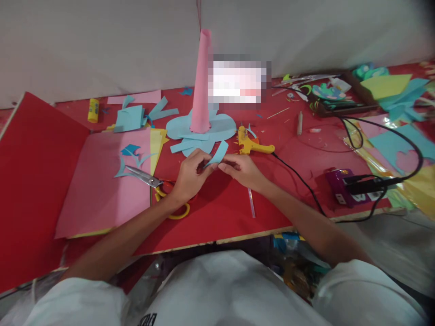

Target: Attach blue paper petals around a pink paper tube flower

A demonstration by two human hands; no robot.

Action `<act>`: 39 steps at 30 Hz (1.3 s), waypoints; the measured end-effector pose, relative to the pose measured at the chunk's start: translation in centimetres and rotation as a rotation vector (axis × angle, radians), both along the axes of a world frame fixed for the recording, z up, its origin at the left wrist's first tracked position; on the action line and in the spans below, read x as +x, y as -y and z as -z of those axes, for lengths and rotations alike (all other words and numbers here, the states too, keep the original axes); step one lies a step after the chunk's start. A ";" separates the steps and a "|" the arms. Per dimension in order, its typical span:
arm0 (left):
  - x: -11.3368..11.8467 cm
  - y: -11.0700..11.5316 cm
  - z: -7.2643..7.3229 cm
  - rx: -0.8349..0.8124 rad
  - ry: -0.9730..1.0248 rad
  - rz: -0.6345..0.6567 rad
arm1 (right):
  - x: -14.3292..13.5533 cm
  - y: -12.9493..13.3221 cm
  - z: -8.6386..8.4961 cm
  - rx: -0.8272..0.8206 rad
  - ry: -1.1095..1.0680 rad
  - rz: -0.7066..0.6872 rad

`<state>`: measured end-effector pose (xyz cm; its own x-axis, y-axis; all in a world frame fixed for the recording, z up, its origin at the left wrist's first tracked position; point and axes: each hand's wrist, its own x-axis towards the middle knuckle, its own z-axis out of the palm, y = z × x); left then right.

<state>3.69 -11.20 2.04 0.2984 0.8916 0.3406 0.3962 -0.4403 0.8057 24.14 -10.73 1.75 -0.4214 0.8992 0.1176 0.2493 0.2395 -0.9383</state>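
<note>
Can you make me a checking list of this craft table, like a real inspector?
Surface: red tabletop, partly covered with paper.
Things at the hands: blue paper strip; behind it, a pink paper cone stands on a blue paper shape.
Clutter: scissors with blades apart, glue stick, yellow glue gun, pink sheets.
Hands: left hand pinches the strip; right hand is close beside it, grip unclear.
Cables: glue gun's black cord; thicker black cable curving near a purple box.
Surroundings: pale wall behind.
</note>
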 end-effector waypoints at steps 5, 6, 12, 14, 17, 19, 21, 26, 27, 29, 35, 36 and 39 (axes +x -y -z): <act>0.1 -0.2 0.4 -0.012 -0.020 0.007 | -0.3 0.2 0.5 -0.029 -0.096 0.095; 0.1 -0.2 0.4 -0.011 -0.022 0.006 | -0.4 0.2 0.6 -0.014 -0.094 0.126; 0.2 -0.2 0.6 -0.025 -0.041 0.002 | -0.4 0.1 0.6 0.063 -0.116 0.249; 0.2 -0.2 0.6 -0.022 -0.048 0.009 | -0.4 0.2 0.5 0.068 -0.124 0.266; 0.1 -0.2 0.8 -0.016 -0.064 0.016 | -0.3 0.2 0.5 0.067 -0.140 0.273; 0.1 -0.2 0.8 -0.014 -0.079 0.008 | -0.3 0.2 0.5 0.065 -0.159 0.275; 0.2 -0.2 0.8 -0.012 -0.090 -0.001 | -0.3 0.3 0.4 0.068 -0.181 0.277; 0.2 -0.1 0.5 -0.016 -0.101 -0.007 | -0.3 0.4 0.1 0.071 -0.218 0.279; 0.2 -0.1 0.5 -0.016 -0.101 -0.007 | -0.3 0.4 0.1 0.068 -0.224 0.280; 0.2 -0.1 0.4 -0.013 -0.101 -0.007 | -0.3 0.4 0.1 0.064 -0.236 0.283; 0.2 -0.1 0.5 0.001 -0.120 0.003 | -0.2 0.4 -0.1 0.057 -0.253 0.309; 0.2 -0.1 0.5 0.002 -0.123 0.004 | -0.2 0.4 -0.1 0.058 -0.257 0.310; 0.2 -0.1 0.5 -0.001 -0.125 0.009 | -0.1 0.4 0.0 0.066 -0.262 0.314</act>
<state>3.85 -11.12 1.55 0.3461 0.8891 0.2996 0.4895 -0.4436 0.7508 24.03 -11.15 1.75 -0.0756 0.9662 0.2464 0.0749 0.2519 -0.9649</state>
